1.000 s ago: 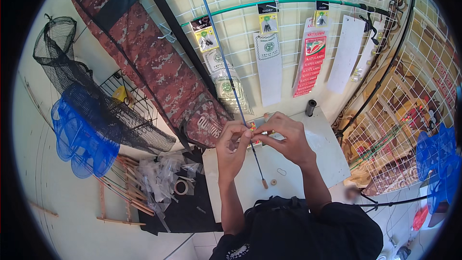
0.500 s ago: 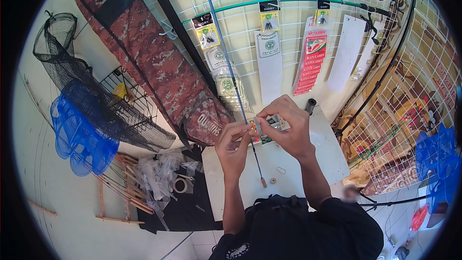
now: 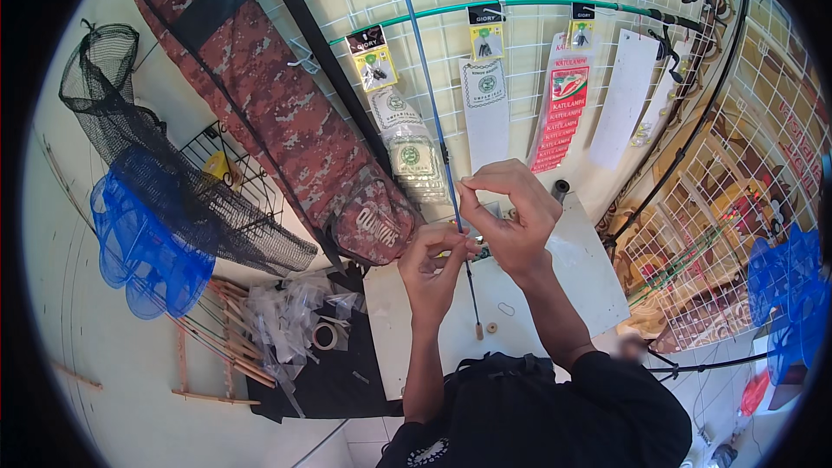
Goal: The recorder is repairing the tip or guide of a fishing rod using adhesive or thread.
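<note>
A thin dark-blue fishing rod (image 3: 451, 182) slants down from the upper edge to a small cork-coloured end (image 3: 479, 330) over the white table (image 3: 407, 312). My left hand (image 3: 431, 267) is closed around the rod's lower part, fingertips pinched at it. Higher up, my right hand (image 3: 513, 215) holds thumb and forefinger together right beside the rod; whatever is in that pinch is too small to make out. Small items behind my hands are mostly hidden. Near the rod's end lie a small tan ring (image 3: 491, 327) and a thin wire loop (image 3: 506, 308).
A red camouflage rod bag (image 3: 260, 113) leans at the left, beside a black net (image 3: 165, 156) and blue mesh (image 3: 147, 234). Packaged tackle (image 3: 486, 39) hangs on the white wall grid. Plastic bags (image 3: 290, 312) and a tape roll (image 3: 325, 335) lie on black cloth.
The rod has swung rightward, its upper part most. My left hand has moved a little right with it, and my right hand has shifted slightly left and up along the rod.
</note>
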The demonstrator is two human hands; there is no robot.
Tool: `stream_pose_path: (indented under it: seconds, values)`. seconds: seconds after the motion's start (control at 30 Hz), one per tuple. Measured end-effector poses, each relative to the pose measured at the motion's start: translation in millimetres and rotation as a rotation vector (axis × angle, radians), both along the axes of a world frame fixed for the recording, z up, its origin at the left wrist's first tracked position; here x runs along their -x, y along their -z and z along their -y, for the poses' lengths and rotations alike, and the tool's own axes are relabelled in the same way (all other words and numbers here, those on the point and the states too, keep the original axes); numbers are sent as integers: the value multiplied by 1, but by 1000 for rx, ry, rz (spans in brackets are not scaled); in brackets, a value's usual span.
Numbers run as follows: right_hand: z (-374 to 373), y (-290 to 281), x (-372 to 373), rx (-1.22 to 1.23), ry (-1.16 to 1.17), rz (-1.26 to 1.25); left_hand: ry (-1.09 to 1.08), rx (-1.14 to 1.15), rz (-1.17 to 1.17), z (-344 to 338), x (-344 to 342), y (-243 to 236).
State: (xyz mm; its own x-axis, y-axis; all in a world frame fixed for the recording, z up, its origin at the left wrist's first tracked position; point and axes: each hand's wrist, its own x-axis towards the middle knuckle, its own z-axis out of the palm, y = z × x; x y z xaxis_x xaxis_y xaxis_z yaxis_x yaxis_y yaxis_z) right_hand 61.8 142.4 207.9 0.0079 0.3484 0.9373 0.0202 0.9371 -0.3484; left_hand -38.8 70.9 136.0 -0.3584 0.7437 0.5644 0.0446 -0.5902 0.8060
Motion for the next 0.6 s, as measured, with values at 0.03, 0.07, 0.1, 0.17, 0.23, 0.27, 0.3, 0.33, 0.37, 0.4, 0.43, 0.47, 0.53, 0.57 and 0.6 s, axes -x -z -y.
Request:
stream_pose_path:
  seconds: [0.03,0.07,0.1,0.17,0.23,0.27,0.3,0.33,0.37,0.4,0.43,0.47,0.53,0.57,0.6]
  values:
    - [0,-1,1,-16,12,-20,1,-6,-11,-1,0,2]
    - [0,-2,1,-33,23,-39,2,-13,-23,-1,1,3]
    - [0,-3,1,-33,23,-39,2,-13,-23,0,1,2]
    - [-1,-4,1,-77,44,-36,-4,-1,-54,1,0,1]
    - [-1,-5,1,-87,43,-29,-1,1,-50,1,-1,0]
    - [-2,-5,0,-97,43,-21,2,4,-46,1,-2,-1]
    - [-2,-5,1,-97,41,-21,0,3,-46,2,-2,0]
    - [-3,-4,2,-108,38,-26,5,8,-36,2,-2,2]
    - [-3,-4,2,-119,35,-31,10,12,-26,2,-2,2]
    - [-3,-5,2,-120,36,-32,10,11,-27,2,-3,2]
    - [-4,-5,2,-122,46,-27,11,20,-34,3,-3,1]
    - [-4,-6,1,-125,56,-22,13,30,-42,3,-4,0]
    - [-3,-7,2,-124,64,-26,14,25,-40,3,-4,0]
    - [-3,-7,2,-121,74,-30,16,22,-37,3,-4,0]
    - [-3,-8,1,-122,74,-30,16,20,-37,3,-4,0]
